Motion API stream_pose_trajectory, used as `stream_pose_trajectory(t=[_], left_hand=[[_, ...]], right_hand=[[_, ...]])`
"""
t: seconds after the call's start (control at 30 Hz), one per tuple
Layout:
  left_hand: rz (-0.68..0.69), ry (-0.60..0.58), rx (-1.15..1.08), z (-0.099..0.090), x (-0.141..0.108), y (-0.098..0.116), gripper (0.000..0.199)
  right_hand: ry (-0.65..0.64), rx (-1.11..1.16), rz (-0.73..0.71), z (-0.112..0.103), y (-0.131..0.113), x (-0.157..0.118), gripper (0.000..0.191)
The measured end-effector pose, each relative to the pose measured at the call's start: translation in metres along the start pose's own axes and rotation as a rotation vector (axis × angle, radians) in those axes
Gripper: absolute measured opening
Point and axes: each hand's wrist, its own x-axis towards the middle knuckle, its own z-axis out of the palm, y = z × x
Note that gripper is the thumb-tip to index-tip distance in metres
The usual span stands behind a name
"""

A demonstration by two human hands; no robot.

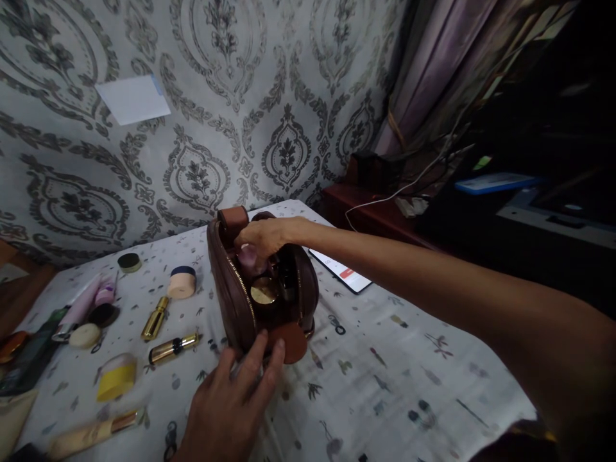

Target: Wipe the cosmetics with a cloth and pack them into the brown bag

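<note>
A dark brown zippered bag stands open on the patterned cloth. My right hand reaches into its far part, fingers closed around a pink item. Inside the bag, a round gold-topped item lies in front of that hand, beside dark items. My left hand has its fingers spread, with the fingertips at the bag's near end by the brown leather flap. It holds nothing.
Left of the bag lie gold tubes, a peach jar, a yellow-labelled jar and several other cosmetics. A lit phone is under my right forearm. Behind is a patterned wall; a cable crosses the red surface at right.
</note>
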Motion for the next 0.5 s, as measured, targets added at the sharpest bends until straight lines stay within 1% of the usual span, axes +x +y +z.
stream_pose_trajectory(t=[0.13,0.3,0.4,0.47,0.5], left_hand=[[0.008,-0.007,0.005,0.000,0.000,0.000,0.081],[0.000,-0.018,0.010,-0.004,0.001,0.000,0.080],[-0.011,-0.034,0.013,-0.006,0.001,0.001,0.081],[-0.009,-0.028,0.010,-0.006,0.002,0.001,0.081],[-0.007,-0.020,0.009,-0.006,0.002,0.001,0.081]], right_hand=[[-0.011,0.020,0.005,0.001,0.002,0.002,0.066],[-0.030,0.098,-0.001,-0.003,0.000,-0.004,0.066],[-0.025,0.071,0.037,-0.007,-0.004,-0.009,0.067],[-0.013,0.052,0.065,-0.008,-0.007,-0.012,0.062],[-0.001,0.049,0.073,-0.009,-0.008,-0.015,0.055]])
